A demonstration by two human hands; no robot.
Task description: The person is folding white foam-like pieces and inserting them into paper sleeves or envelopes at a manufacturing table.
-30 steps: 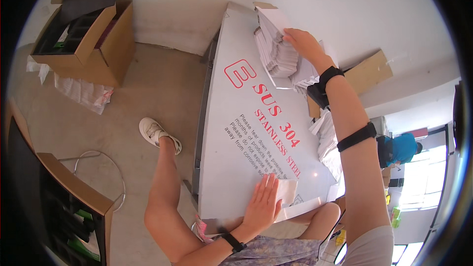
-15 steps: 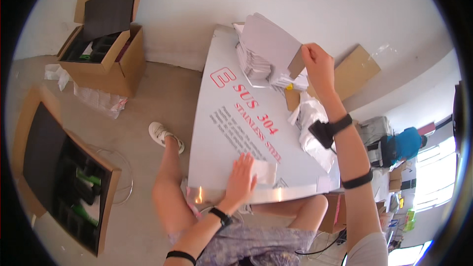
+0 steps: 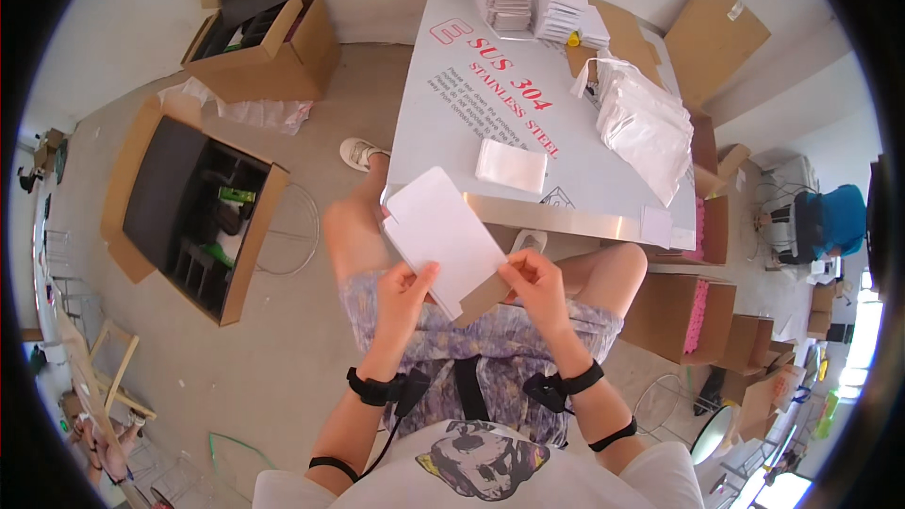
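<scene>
A flattened white carton (image 3: pixel 445 231) with small flaps and a grey-brown underside is held over my lap, in front of the table's near edge. My left hand (image 3: pixel 403 300) grips its lower left edge, thumb on top. At its right edge, the fingers of my right hand (image 3: pixel 539 290) are pinched on it. Just beyond the carton, a small white packet (image 3: pixel 512 167) lies on the metal-topped table (image 3: pixel 429 132). Stacks of similar flat white cartons (image 3: pixel 504 2) stand at the table's far end.
A pile of white bags (image 3: pixel 646 123) lies on the table's right side. Open boxes with black inserts (image 3: pixel 255 236) stand to the left. Brown cartons (image 3: pixel 674 316) sit at the right, below the table. Farther right, a person in blue (image 3: pixel 834 221) bends forward.
My right hand has brought the carton from the far stacks back to my lap. My left hand has left the white packet and taken the carton's other edge. The view has shifted.
</scene>
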